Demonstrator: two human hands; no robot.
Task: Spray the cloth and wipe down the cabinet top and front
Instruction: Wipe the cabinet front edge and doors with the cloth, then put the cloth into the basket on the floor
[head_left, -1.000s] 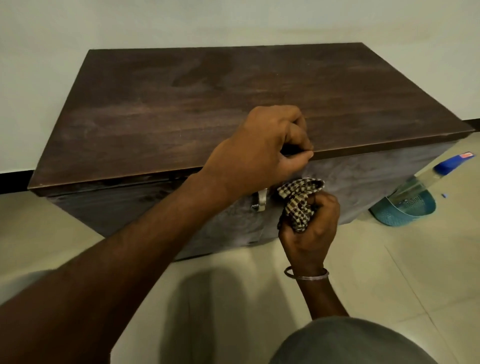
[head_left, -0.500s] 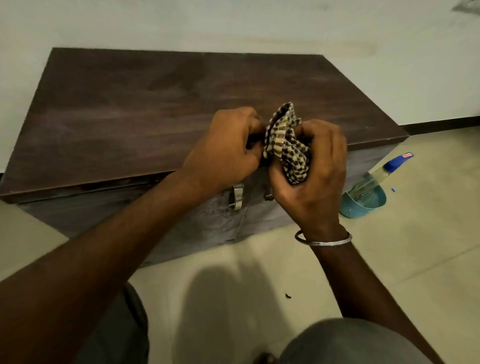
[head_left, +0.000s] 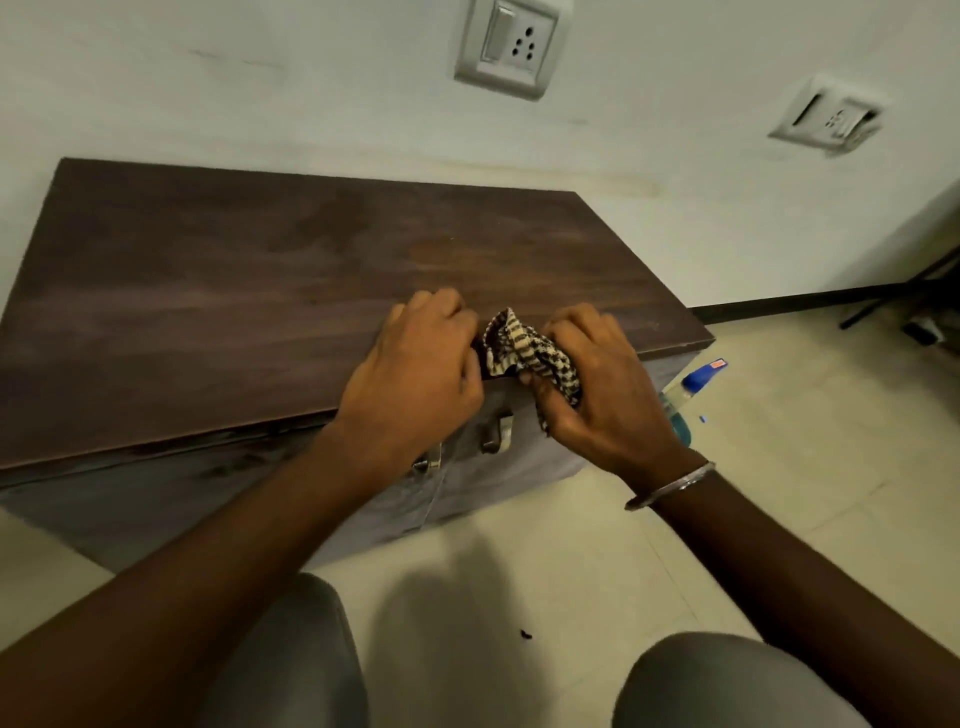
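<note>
The checked cloth (head_left: 535, 353) is bunched into a wad between both hands. It sits just above the front edge of the cabinet (head_left: 234, 312), toward the right end of its dark wooden top. The right hand (head_left: 608, 384) has the larger share: its fingers curl over the wad from the far side and its thumb comes in from below. Its grip is closed round the fabric, and a tail of cloth hangs past the palm in front of the cabinet's face.

The left hand (head_left: 415, 379) lies knuckles-up over the same front edge, fingers curled in tight, thumb side against the cloth's left fold. Its grip seems to pinch that fold, though the fingertips are hidden. Both forearms reach up from the bottom corners of the view and converge at the cabinet's front edge.

A metal bangle (head_left: 670, 486) circles the right wrist. Two metal door handles (head_left: 498, 431) show on the cabinet front just below the hands. A tilted spray bottle (head_left: 696, 384) with a blue head is on the floor (head_left: 779, 493) just beside the cabinet's right end, partly hidden by the right hand. A switch-and-socket plate (head_left: 506, 47) is on the wall behind the cabinet.
</note>
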